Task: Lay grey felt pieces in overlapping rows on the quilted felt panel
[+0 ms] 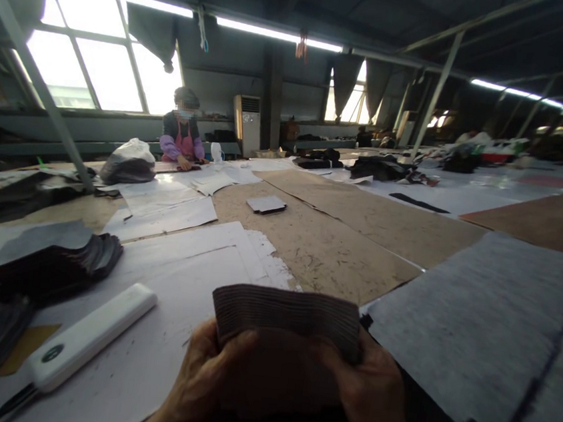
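Observation:
Between my two hands is a thick stack of dark fabric pieces (pixel 285 315), held up over the table's near edge, its layered side facing away from me. My left hand (pixel 213 358) grips the stack's left end, thumb on the near face. At the right end my right hand (pixel 369 378) is closed on the same stack, thumb likewise on the near face. The lower part of the stack is lost in shadow. Beyond it, a small pale-topped stack (pixel 266 204) lies on the brown board.
To the left lie a white handheld device (pixel 91 339) with a cord and piles of cut dark pieces (pixel 55 254). Grey felt-like sheet (pixel 470 331) covers the right side. A person (pixel 185 134) works across the table near a plastic bag (pixel 130 161). A slanted pole (pixel 39 71) rises at left.

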The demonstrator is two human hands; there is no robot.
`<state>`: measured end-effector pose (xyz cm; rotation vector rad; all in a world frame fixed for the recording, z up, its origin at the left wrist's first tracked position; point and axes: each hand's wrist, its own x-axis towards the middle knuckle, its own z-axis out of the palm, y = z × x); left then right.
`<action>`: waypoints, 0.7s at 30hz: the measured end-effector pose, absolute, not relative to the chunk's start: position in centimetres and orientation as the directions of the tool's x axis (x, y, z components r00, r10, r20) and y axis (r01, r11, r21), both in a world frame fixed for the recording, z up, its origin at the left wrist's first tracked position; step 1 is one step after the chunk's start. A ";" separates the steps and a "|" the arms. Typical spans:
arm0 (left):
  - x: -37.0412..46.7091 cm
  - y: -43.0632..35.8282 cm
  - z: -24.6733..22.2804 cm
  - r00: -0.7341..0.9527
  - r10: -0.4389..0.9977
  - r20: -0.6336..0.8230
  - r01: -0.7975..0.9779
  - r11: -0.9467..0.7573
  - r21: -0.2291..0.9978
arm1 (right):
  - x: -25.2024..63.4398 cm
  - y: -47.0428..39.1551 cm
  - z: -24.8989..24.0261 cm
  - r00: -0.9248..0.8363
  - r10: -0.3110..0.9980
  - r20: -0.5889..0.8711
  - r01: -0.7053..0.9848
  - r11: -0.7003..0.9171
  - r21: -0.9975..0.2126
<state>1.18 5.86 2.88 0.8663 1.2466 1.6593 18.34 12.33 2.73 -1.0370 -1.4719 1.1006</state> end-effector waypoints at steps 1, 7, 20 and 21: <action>1.0 6.1 2.7 -0.376 0.926 0.041 -0.188 -0.119 0.975 | 18.3 12.6 3.0 -0.206 0.976 0.065 0.016 0.070 -0.997; -0.4 6.0 1.7 -0.239 0.964 0.116 -0.118 -0.148 0.982 | 19.2 12.4 3.4 -0.463 0.878 -0.117 -0.175 -0.220 -0.960; 0.1 5.2 1.9 -0.179 0.984 0.012 -0.149 -0.040 0.988 | 19.6 12.2 1.6 -0.358 0.933 -0.042 -0.197 -0.120 -0.973; 0.0 5.1 2.1 -0.165 0.984 0.069 -0.109 -0.087 0.990 | 19.8 12.1 1.5 -0.407 0.913 -0.031 -0.210 -0.126 -0.969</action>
